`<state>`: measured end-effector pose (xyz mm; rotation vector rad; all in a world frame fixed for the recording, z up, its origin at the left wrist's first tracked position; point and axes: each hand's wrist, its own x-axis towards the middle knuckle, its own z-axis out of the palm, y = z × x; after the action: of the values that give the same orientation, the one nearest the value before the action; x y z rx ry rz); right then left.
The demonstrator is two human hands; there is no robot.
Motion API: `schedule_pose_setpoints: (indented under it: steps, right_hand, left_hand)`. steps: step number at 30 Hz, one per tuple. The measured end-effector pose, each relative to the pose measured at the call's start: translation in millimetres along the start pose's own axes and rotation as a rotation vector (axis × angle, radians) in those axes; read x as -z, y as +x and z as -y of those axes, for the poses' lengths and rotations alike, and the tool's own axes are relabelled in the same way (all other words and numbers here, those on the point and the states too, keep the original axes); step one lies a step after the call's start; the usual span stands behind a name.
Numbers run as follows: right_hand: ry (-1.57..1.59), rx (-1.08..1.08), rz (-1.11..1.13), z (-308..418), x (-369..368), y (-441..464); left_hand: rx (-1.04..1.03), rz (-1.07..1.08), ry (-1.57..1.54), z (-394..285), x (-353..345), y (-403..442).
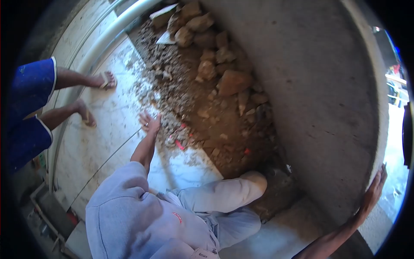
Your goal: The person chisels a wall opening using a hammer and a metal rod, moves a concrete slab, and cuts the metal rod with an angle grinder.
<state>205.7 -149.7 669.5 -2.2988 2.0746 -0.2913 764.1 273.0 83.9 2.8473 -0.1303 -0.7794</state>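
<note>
My left hand (150, 123) reaches out to the left with its fingers spread and a ring on one of them. It is over the edge of the pale marble-like slab (116, 112), beside loose grey rubble (166, 90). Whether it touches the rubble I cannot tell. On the far right, my right hand (376, 185) lies along the outer edge of a grey concrete wall (323, 95), fingers stretched out. Neither hand holds a tool. My bent knee (252, 183) is close to the brown dirt (202, 112).
Several rough stones (235, 82) are piled on the dirt against the wall. Another person in blue shorts (32, 90) and sandals stands on the slab at left. A thick white pipe (108, 36) curves behind that person's feet. Small red scraps (179, 145) lie among the rubble.
</note>
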Motion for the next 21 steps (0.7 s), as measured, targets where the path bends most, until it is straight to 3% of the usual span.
schedule_pose_setpoints:
  steps: [6, 8, 9, 10, 12, 15, 16, 18, 19, 21]
  right_hand:
    - [0.069, -0.002, -0.021, -8, -6, 10]
    - [-0.049, 0.132, 0.059, -37, 4, 11]
    - [-0.108, 0.184, 0.08, -48, 12, 3]
    - [-0.158, 0.233, 0.083, -43, 14, 8]
    - [-0.067, -0.018, 0.009, 21, 4, -3]
    - [-0.021, -0.05, 0.054, 19, 10, -4]
    - [-0.058, 0.005, 0.083, 11, 10, -1]
    - [-0.402, 0.326, 0.17, -28, 31, -5]
    - [-0.536, 0.448, 0.188, -53, 43, -4]
    - [-0.611, 0.511, 0.214, -116, 63, 12]
  left_hand:
    - [-0.038, -0.018, -0.056, 0, 1, -4]
    - [-0.034, -0.079, 0.056, 15, -9, 9]
    - [-0.198, -0.278, 0.0, 50, -44, 37]
    - [-0.147, -0.227, -0.008, 48, -44, 35]
    - [-0.098, -0.142, -0.028, 33, -28, 21]
    - [-0.099, -0.081, -0.083, 23, -20, 11]
    - [-0.101, -0.1, -0.057, 28, -24, 14]
    - [-0.108, -0.101, -0.027, 27, -23, 11]
    - [-0.257, -0.266, 0.007, 38, -35, 16]
    - [-0.161, -0.151, 0.041, 16, -16, 3]
